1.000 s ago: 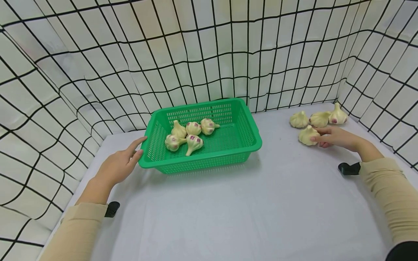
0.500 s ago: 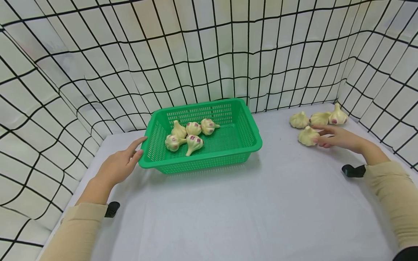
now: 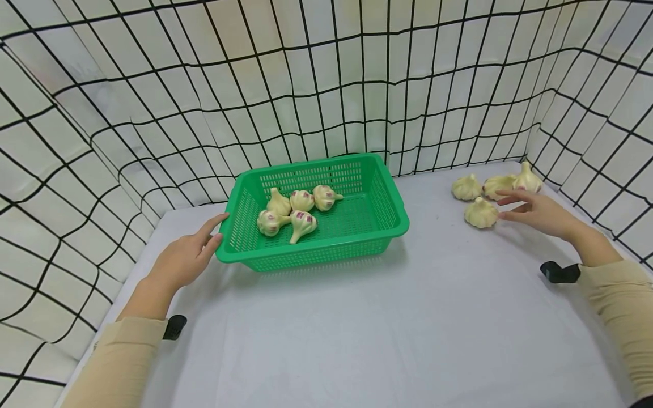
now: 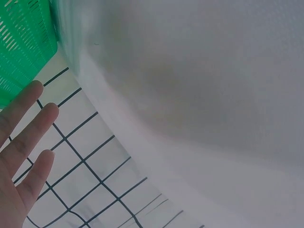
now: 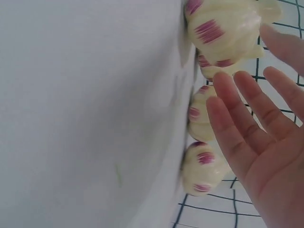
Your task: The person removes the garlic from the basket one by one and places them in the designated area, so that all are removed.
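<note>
Basket [image 3: 311, 252], one: green, rectangular, slatted walls, upright on the tabletop [image 3: 357, 334], left of centre and slightly askew, its right end farther. Fingers of the left hand [image 3: 181, 260] rest at its left rim.

Garlic bulbs in the basket, five: cream with purple marks, clustered in the left half. Far row of three: left bulb [image 3: 279, 203], stem up; middle bulb [image 3: 302, 200]; right bulb [image 3: 325, 198], stem rightward. Near pair: left one [image 3: 268, 223], stem rightward; right one [image 3: 304, 222], stem toward the near side.

Garlic bulbs on the tabletop, far right, four: three in a far row; one nearer bulb [image 3: 481, 214], upright, purple-streaked low down, thumb of the right hand [image 3: 546, 215] at its right side, contact unclear.
</note>
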Tool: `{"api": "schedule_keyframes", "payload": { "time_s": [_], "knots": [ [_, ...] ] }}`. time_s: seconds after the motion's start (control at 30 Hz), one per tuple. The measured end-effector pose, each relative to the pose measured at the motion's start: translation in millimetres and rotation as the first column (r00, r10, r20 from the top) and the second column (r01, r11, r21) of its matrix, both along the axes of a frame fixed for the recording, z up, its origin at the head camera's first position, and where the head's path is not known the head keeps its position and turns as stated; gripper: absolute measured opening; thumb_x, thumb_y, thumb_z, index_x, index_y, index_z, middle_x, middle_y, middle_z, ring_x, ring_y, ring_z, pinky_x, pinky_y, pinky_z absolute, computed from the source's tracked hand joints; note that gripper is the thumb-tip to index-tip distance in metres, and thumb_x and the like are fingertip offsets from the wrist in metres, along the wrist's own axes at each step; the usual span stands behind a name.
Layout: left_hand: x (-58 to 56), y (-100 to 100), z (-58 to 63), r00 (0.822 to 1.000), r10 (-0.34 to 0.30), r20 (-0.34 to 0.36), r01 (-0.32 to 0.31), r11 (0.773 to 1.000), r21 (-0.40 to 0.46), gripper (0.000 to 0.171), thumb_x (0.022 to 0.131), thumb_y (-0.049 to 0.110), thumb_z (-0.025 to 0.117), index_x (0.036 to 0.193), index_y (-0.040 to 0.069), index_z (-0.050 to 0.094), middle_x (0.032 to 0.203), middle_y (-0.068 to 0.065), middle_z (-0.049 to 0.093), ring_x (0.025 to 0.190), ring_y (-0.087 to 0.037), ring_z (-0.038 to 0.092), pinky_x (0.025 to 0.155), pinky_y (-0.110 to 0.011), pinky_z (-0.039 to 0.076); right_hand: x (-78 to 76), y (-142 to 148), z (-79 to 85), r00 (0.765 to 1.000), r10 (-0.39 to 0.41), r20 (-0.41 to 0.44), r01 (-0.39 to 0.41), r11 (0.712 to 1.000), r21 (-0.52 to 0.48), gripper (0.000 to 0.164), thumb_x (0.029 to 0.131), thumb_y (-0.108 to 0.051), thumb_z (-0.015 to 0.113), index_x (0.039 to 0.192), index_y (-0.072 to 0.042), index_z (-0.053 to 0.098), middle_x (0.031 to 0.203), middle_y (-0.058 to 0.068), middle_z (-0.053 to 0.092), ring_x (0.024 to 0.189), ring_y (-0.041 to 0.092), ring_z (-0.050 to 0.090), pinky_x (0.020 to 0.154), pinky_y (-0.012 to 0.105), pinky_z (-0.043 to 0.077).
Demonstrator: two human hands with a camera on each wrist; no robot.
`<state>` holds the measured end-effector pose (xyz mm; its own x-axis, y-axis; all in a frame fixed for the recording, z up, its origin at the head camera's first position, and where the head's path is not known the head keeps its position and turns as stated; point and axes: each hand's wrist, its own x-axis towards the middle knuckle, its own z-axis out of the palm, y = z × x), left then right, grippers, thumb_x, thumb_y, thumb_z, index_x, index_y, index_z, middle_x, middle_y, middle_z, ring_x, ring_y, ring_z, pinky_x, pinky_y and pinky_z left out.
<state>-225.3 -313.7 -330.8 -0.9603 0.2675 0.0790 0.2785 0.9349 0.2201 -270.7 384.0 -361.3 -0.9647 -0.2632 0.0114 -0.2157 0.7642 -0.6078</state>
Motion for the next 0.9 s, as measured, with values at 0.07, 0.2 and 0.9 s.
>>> {"api": "schedule_keyframes", "payload": {
  "time_s": [0.07,0.2,0.9],
  "knots": [
    [0.7,0,0.1,1.000,0.001,-0.002,-0.001,1.000,-0.001,0.058,0.112,0.048,0.027,0.162,0.018,0.026,0.106,-0.027,0.070,0.081,-0.035,0.067,0.063,-0.050,0.051,1.0,-2,4.2,0.999,-0.008,-0.038,0.010,1.000,0.030,0.062,0.104,-0.021,0.064,0.154,0.005,0.038,0.140,0.030,0.053,0.120,0.047,0.056,0.087,0.036,0.049],
    [1.3,0,0.3,1.000,-0.002,-0.004,0.002,1.000,0.000,0.058,0.112,0.048,0.027,0.162,0.018,0.026,0.105,-0.026,0.070,0.080,-0.034,0.067,0.063,-0.049,0.051,3.3,-8,17.2,0.995,-0.024,-0.096,0.029,0.998,0.052,0.056,0.104,-0.017,0.063,0.151,0.003,0.042,0.139,0.029,0.054,0.120,0.047,0.055,0.089,0.050,0.049],
    [-0.1,-1,-0.6,1.000,0.000,0.002,0.000,1.000,-0.007,0.058,0.112,0.049,0.027,0.162,0.019,0.025,0.110,-0.027,0.069,0.083,-0.036,0.067,0.064,-0.050,0.051,3.7,-91,77.7,0.948,0.160,-0.274,-0.152,0.987,0.050,0.043,0.101,-0.015,0.068,0.143,-0.010,0.060,0.129,0.009,0.066,0.106,0.010,0.064,0.088,0.015,0.046]
  ]
}}
